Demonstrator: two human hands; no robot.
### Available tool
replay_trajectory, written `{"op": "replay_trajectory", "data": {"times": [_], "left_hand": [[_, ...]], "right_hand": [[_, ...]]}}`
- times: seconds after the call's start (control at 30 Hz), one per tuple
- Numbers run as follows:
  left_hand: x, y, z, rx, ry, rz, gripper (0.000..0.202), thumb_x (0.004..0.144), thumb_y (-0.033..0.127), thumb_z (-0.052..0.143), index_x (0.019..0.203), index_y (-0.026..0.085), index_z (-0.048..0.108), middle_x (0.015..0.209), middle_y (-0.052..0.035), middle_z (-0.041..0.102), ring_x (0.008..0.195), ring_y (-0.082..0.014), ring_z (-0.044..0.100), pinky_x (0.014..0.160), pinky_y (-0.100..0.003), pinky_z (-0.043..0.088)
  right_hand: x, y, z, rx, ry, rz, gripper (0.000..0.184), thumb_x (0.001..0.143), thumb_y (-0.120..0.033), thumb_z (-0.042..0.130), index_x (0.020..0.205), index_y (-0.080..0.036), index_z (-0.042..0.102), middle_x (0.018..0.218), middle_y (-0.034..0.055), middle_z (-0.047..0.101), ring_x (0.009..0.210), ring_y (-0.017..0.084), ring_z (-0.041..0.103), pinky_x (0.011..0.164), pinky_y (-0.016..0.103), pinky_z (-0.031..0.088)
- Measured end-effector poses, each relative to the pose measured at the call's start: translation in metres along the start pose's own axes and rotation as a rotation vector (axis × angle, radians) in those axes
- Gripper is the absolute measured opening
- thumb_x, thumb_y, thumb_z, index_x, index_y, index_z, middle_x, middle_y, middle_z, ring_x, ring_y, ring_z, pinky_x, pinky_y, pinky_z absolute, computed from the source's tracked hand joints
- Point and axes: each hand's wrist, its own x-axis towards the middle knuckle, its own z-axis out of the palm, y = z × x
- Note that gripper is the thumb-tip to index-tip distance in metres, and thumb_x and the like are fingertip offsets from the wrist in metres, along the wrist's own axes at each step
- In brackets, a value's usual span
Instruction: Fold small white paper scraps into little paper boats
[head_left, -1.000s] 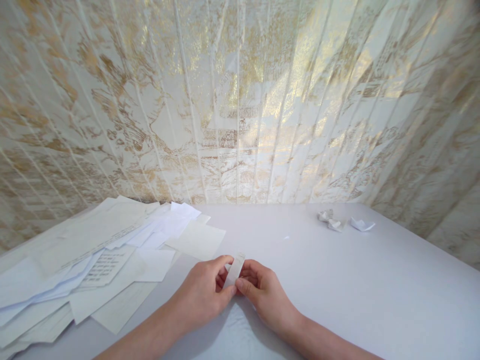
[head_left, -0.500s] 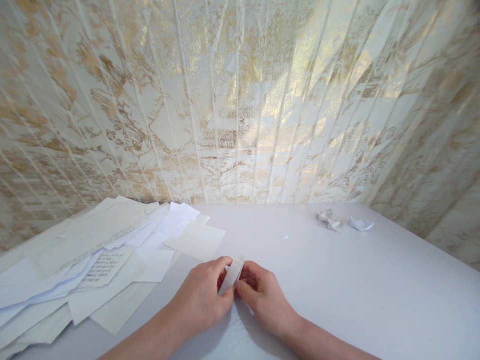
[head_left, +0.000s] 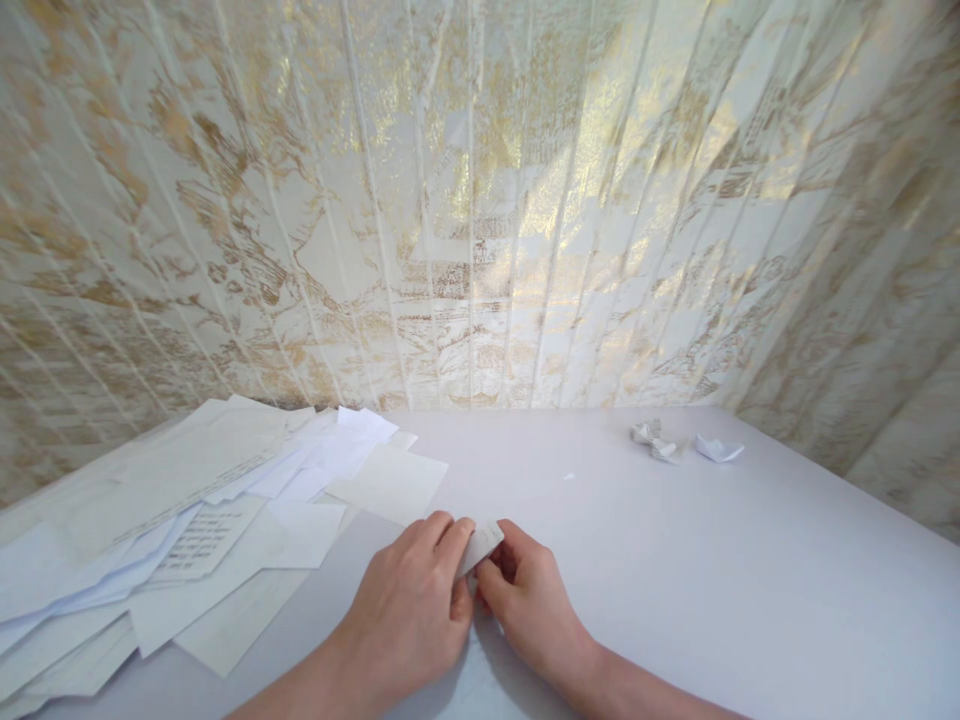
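A small folded piece of paper (head_left: 481, 547), whitish with faint grey marks, is held between both hands above the white table. My left hand (head_left: 416, 590) is closed on its left side, the fingers bent over the top and hiding much of it. On the other side, my right hand (head_left: 529, 585) pinches the paper's right end between thumb and fingers. The lower part of the folded paper is out of sight behind the hands.
Loose paper sheets (head_left: 247, 540), some printed, overlap across the table's left side. At the back right lie crumpled folded papers (head_left: 655, 440) and a white paper boat (head_left: 718, 449). A tiny paper scrap (head_left: 568, 477) rests mid-table. A gold-patterned curtain (head_left: 480, 250) hangs behind.
The folded paper has tipped from nearly upright to a flatter slant toward the right. My left fingers have come over its top, covering more of it. The right hand keeps its hold.
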Motion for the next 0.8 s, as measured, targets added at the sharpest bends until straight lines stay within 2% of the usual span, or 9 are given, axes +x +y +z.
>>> {"op": "replay_trajectory", "data": {"times": [0.1, 0.2, 0.3, 0.43, 0.53, 0.63, 0.8], "left_hand": [[0.000, -0.002, 0.006, 0.034, 0.028, 0.031, 0.052, 0.071, 0.010, 0.038, 0.122, 0.019, 0.041, 0.120, -0.0109, 0.049, 0.104, -0.0229, 0.050, 0.084, -0.036, 0.043], [0.000, -0.007, 0.013, 0.005, 0.024, 0.047, 0.058, 0.073, 0.007, 0.035, 0.130, 0.017, 0.032, 0.130, -0.0134, 0.042, 0.111, -0.0236, 0.047, 0.087, -0.037, 0.043], [-0.002, -0.010, 0.020, -0.083, 0.027, 0.085, 0.060, 0.074, 0.004, 0.032, 0.132, 0.017, 0.026, 0.134, -0.0128, 0.037, 0.116, -0.0213, 0.043, 0.091, -0.035, 0.042], [-0.004, -0.010, 0.024, -0.231, 0.102, 0.174, 0.065, 0.074, 0.001, 0.030, 0.135, 0.021, 0.017, 0.138, -0.0085, 0.032, 0.123, -0.0164, 0.034, 0.097, -0.032, 0.036], [-0.004, -0.009, 0.023, -0.331, 0.155, 0.137, 0.065, 0.076, 0.003, 0.030, 0.136, 0.024, 0.014, 0.136, -0.0053, 0.036, 0.120, -0.0159, 0.039, 0.097, -0.030, 0.036], [-0.002, -0.007, 0.019, -0.433, 0.140, 0.035, 0.063, 0.079, 0.008, 0.032, 0.136, 0.025, 0.012, 0.128, -0.0053, 0.047, 0.111, -0.0165, 0.049, 0.092, -0.029, 0.040], [0.002, -0.002, 0.012, -0.697, 0.082, -0.102, 0.055, 0.080, 0.013, 0.033, 0.133, 0.021, 0.020, 0.096, -0.0030, 0.066, 0.080, -0.0154, 0.061, 0.074, -0.027, 0.046]], "right_hand": [[-0.002, -0.002, 0.001, 0.017, 0.015, 0.023, 0.009, 0.067, -0.011, 0.040, 0.063, -0.019, 0.042, 0.050, -0.0069, 0.043, 0.046, 0.009, 0.042, 0.043, 0.019, 0.032], [-0.004, -0.007, 0.000, 0.037, 0.012, 0.025, 0.009, 0.068, -0.011, 0.040, 0.064, -0.019, 0.042, 0.050, -0.0065, 0.045, 0.047, 0.009, 0.043, 0.044, 0.019, 0.033], [-0.005, -0.011, -0.001, 0.060, -0.005, 0.016, 0.008, 0.069, -0.011, 0.040, 0.069, -0.018, 0.044, 0.051, -0.0063, 0.045, 0.047, 0.009, 0.044, 0.044, 0.019, 0.034], [-0.005, -0.010, -0.001, 0.094, 0.006, -0.004, 0.006, 0.071, -0.014, 0.043, 0.069, -0.019, 0.042, 0.054, -0.0061, 0.045, 0.047, 0.009, 0.042, 0.044, 0.019, 0.033], [-0.006, -0.009, -0.001, 0.106, 0.013, -0.035, 0.008, 0.070, -0.013, 0.043, 0.069, -0.020, 0.041, 0.053, -0.0072, 0.042, 0.047, 0.008, 0.039, 0.044, 0.018, 0.032], [-0.007, -0.009, -0.001, 0.043, 0.031, -0.082, 0.013, 0.066, -0.008, 0.042, 0.069, -0.020, 0.041, 0.053, -0.0077, 0.041, 0.048, 0.008, 0.037, 0.045, 0.018, 0.031], [-0.008, -0.010, -0.003, -0.019, 0.050, -0.193, 0.017, 0.065, -0.005, 0.041, 0.072, -0.020, 0.041, 0.057, -0.0070, 0.042, 0.050, 0.009, 0.040, 0.048, 0.019, 0.033]]}}
